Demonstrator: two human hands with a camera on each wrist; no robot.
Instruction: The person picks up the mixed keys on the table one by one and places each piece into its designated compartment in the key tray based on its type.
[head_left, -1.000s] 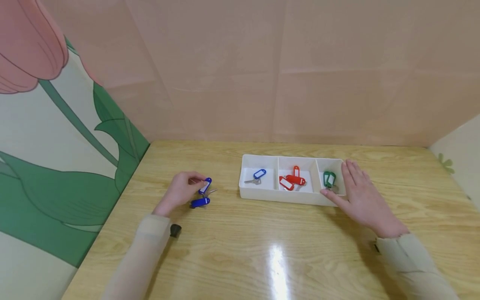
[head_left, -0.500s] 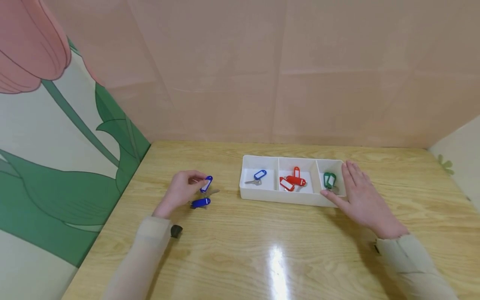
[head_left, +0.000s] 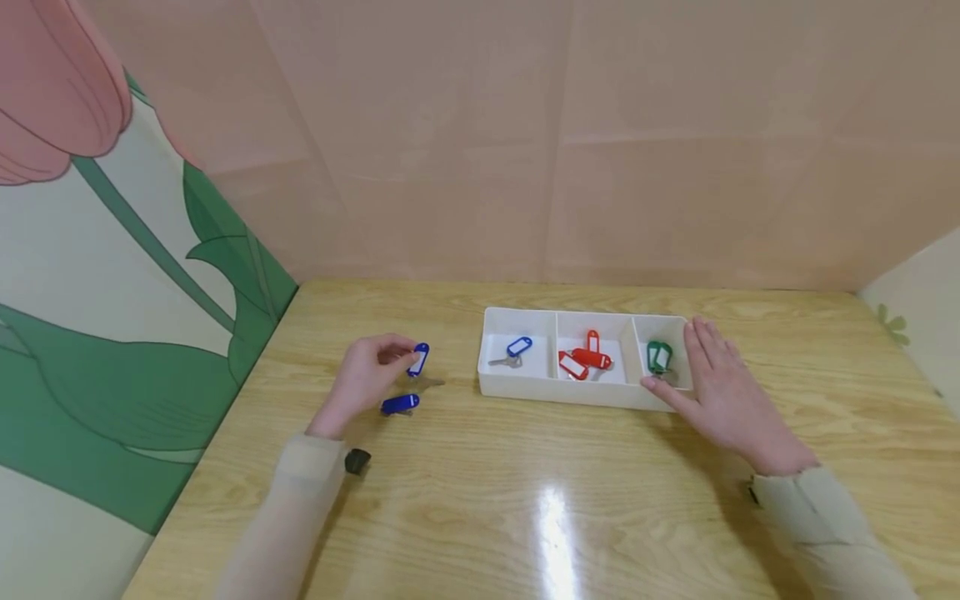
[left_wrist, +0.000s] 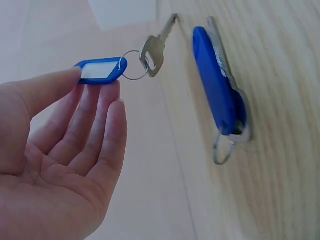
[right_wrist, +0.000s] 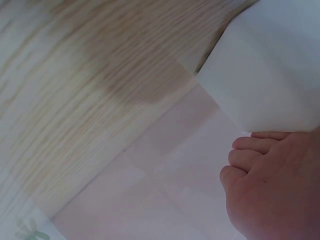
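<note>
Between thumb and fingers, my left hand [head_left: 363, 375] pinches a blue key tag [head_left: 420, 360] with a white label. A ring joins it to a silver key [left_wrist: 156, 50], raised off the table in the left wrist view. Just below lies blue key tags [left_wrist: 215, 80] with a key beside them. My right hand [head_left: 723, 404] rests against the right end of a white divided tray [head_left: 570, 394], fingers straight, thumb at the front rim. Its left compartment has a blue key tag [head_left: 519, 347] with a key, the middle one red key tags [head_left: 592, 359], the right one green key tags [head_left: 660, 358].
The wooden table [head_left: 465, 500] meets a pinkish backdrop [head_left: 555, 167] behind the tray. A wall with a painted tulip [head_left: 60, 92] borders the left side, and a pale wall [head_left: 922, 300] the right.
My left hand has lifted the blue key tag slightly away from the other blue tags, up and to the right. The right hand and the tray stay in place.
</note>
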